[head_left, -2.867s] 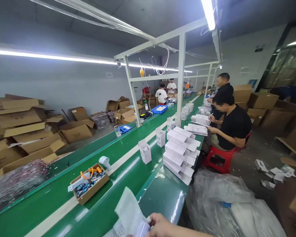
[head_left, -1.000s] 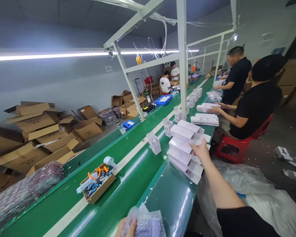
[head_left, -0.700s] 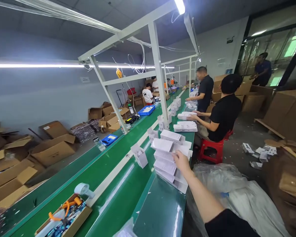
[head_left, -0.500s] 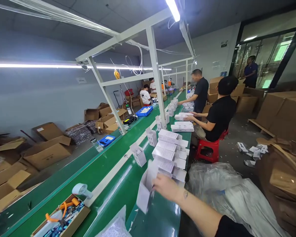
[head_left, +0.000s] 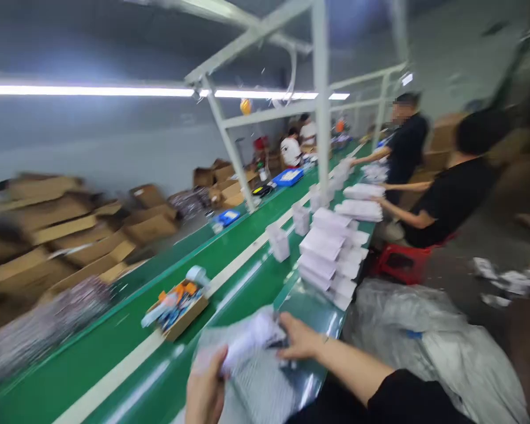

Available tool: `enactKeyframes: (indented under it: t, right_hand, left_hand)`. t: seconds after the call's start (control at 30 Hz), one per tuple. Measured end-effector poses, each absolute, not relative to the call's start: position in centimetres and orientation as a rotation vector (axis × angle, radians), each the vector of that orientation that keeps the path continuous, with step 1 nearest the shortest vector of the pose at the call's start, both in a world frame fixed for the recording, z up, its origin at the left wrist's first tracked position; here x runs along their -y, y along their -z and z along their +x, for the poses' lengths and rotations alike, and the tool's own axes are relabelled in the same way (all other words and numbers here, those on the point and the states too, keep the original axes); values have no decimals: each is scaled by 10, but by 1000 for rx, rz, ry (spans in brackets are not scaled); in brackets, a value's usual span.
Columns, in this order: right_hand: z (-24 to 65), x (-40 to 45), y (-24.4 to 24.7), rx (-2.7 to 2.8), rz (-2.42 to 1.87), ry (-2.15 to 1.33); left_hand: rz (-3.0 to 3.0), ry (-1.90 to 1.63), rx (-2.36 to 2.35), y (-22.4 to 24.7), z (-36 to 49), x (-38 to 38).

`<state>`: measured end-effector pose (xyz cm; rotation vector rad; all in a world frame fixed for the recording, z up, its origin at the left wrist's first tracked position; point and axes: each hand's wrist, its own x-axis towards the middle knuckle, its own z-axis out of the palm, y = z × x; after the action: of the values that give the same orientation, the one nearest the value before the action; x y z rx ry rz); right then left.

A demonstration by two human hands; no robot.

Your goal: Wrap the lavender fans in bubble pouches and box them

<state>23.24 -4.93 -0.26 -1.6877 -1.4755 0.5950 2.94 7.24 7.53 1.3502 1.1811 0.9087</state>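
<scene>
Blurred by motion, a white box lies tilted between my hands, low in the middle of the view. My left hand is closed on its near left end, thumb on top. At the other end my right hand has its fingers curled round something small and dark that I cannot make out. Below them spreads a clear plastic bag, its contents hidden. Beyond my right hand, white flat boxes lie in an overlapping stack. Several standing white boxes line the green belt.
A carton tray of blue and orange items sits on the belt. A white frame post rises ahead. Co-workers sit and stand along the right side, near a red stool. Plastic sheeting lies at right; cartons fill the left.
My right hand has drawn the white box from the table's edge toward me. My left hand has come into view and holds the box. The view has swung left.
</scene>
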Motion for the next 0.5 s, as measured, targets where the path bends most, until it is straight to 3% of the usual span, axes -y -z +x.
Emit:
enactKeyframes:
  t: [0.17, 0.33, 0.5]
  right_hand:
    - [238, 39, 27, 1446, -1610, -762]
    - [244, 39, 39, 1604, -1588, -714]
    - [241, 44, 46, 1425, -1737, -744]
  left_hand:
    - [613, -1088, -1055, -81, 20, -84]
    - [982, -939, -1020, -71, 36, -62]
    - [1456, -896, -1337, -67, 42, -50]
